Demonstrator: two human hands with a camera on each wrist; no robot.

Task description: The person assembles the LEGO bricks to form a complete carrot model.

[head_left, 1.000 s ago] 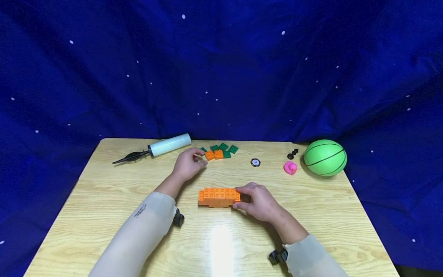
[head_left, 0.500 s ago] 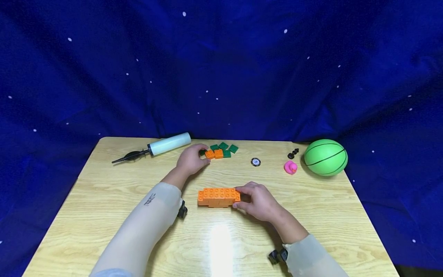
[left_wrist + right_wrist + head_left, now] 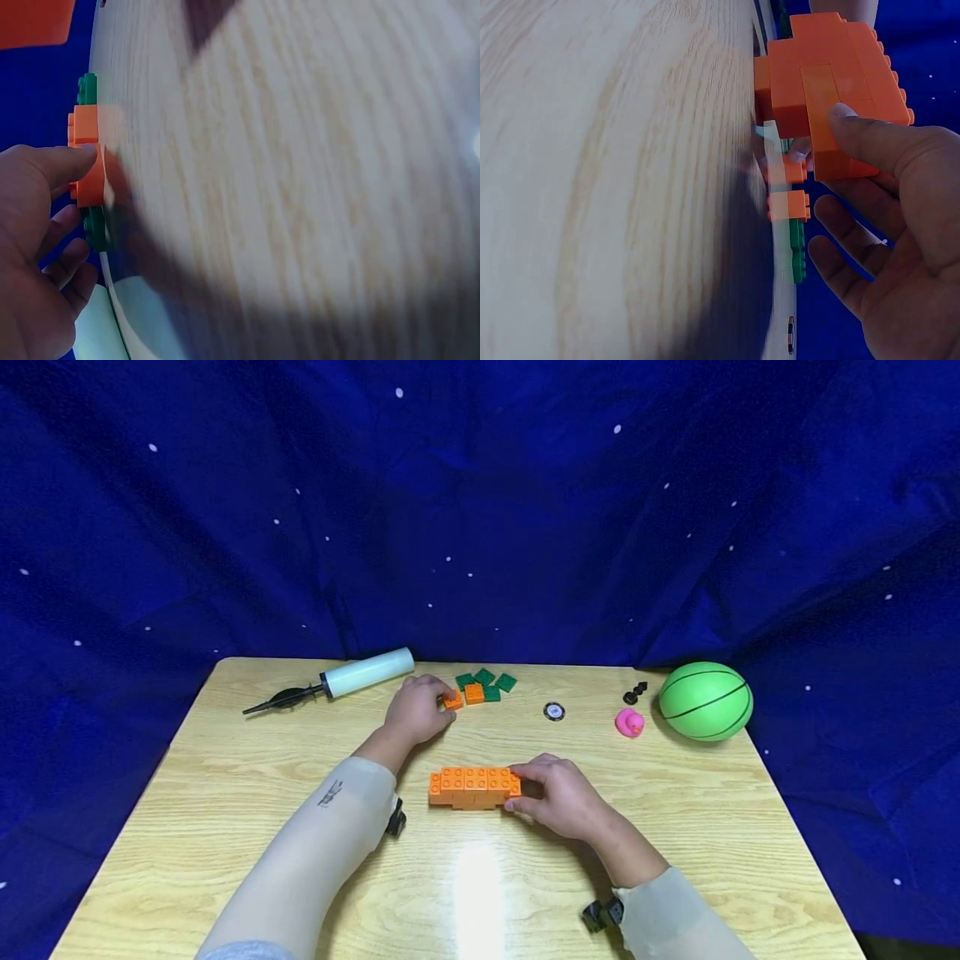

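My left hand is at the back of the table, its thumb and forefinger pinching a loose orange brick. In the left wrist view the thumb lies over that orange brick, while the other fingers curl loosely. Another orange brick sits just right of it, beside several green bricks. Nearer the front, my right hand grips the right end of a stepped block built from orange bricks. In the right wrist view the thumb presses the orange block's side.
A pale blue hand pump lies at the back left. Right of the bricks are a poker chip, a pink rubber duck, small black pieces and a green ball. A blue curtain hangs behind the table's far edge.
My left hand has moved right and slightly forward onto the left orange brick, now partly covering it and hiding the green brick beside it. The right hand and the orange block have stayed still.
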